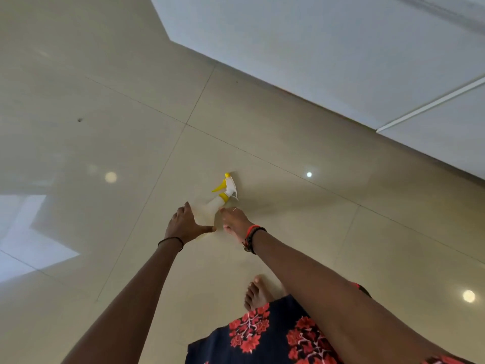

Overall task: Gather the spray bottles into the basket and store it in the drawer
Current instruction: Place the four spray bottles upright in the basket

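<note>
A translucent white spray bottle (214, 206) with a yellow trigger and nozzle lies on the glossy beige floor, head pointing away from me. My left hand (185, 224) hovers at its left side, fingers spread, thumb stretched toward the bottle's base. My right hand (236, 219) reaches in from the right, fingertips touching the bottle near its neck; whether it has a grip cannot be told. The lower body of the bottle is hidden between my hands. No basket or drawer is in view.
Large beige floor tiles (118, 127) stretch out to the left and ahead. A white cabinet front or wall (328, 48) runs diagonally across the upper right. My bare foot (256, 294) and a dark skirt with a red floral print (262, 337) are below.
</note>
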`<act>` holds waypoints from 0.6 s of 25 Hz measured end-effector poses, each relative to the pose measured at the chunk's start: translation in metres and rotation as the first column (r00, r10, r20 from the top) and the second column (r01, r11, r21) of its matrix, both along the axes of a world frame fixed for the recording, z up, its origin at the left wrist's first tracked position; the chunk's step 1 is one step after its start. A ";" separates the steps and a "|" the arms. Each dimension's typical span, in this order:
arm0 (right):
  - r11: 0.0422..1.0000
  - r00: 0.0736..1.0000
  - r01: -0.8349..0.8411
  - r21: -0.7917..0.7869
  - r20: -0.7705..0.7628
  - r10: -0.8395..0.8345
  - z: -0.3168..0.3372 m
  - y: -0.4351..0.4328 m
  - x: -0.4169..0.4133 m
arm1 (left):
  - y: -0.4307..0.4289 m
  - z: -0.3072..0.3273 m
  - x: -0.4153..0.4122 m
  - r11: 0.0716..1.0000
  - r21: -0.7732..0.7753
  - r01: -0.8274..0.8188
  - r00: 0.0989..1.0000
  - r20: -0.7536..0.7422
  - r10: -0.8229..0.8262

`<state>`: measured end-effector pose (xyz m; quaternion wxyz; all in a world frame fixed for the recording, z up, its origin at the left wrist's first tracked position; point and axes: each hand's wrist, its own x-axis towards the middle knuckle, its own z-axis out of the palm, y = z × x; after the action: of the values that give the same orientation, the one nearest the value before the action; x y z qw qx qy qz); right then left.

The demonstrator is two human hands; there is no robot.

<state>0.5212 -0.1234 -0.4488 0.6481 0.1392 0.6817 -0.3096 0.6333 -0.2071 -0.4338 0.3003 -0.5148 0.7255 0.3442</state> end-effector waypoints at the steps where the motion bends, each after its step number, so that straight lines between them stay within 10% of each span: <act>1: 1.000 1.000 -0.027 -0.012 -0.007 0.027 -0.009 -0.002 0.000 | -0.002 -0.008 0.000 0.999 -0.010 0.037 0.999 0.023 -0.037; 15: 0.982 0.971 0.181 -0.056 0.166 -0.170 0.030 0.018 -0.020 | 0.019 0.030 -0.010 0.994 0.022 -0.106 0.989 -0.099 0.107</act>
<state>0.5017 -0.1050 -0.4191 0.6755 0.2004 0.6008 -0.3776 0.6231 -0.1877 -0.4035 0.2492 -0.5323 0.7082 0.3912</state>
